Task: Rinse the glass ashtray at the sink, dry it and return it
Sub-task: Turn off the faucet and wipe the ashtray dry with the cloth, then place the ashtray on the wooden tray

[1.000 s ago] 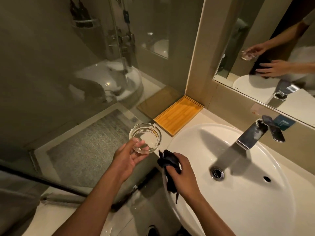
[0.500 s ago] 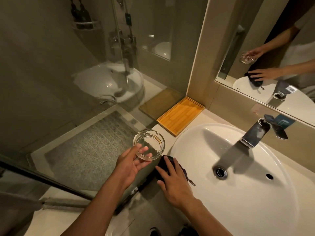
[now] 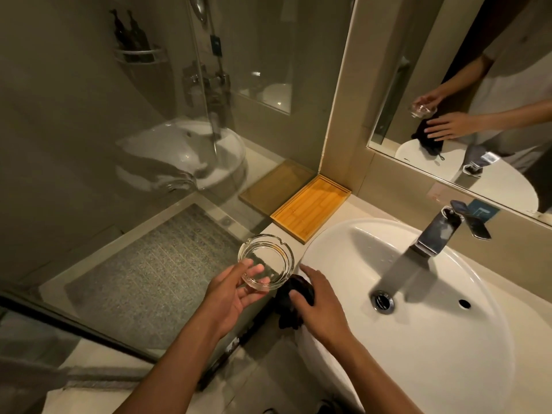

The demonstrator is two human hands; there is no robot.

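- Ashtray (image 3: 265, 262) sitting upright in left hand (image 3: 231, 294), fingers cupping its base.
- Right hand (image 3: 316, 303) pressing flat on cloth (image 3: 291, 303), just right of ashtray.

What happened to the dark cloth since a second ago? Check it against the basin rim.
Yes. The cloth went from hanging lifted down onto the basin rim, under the right hand.

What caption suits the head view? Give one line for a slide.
Left hand holds the glass ashtray beside the sink while the right hand presses a dark cloth on its rim.
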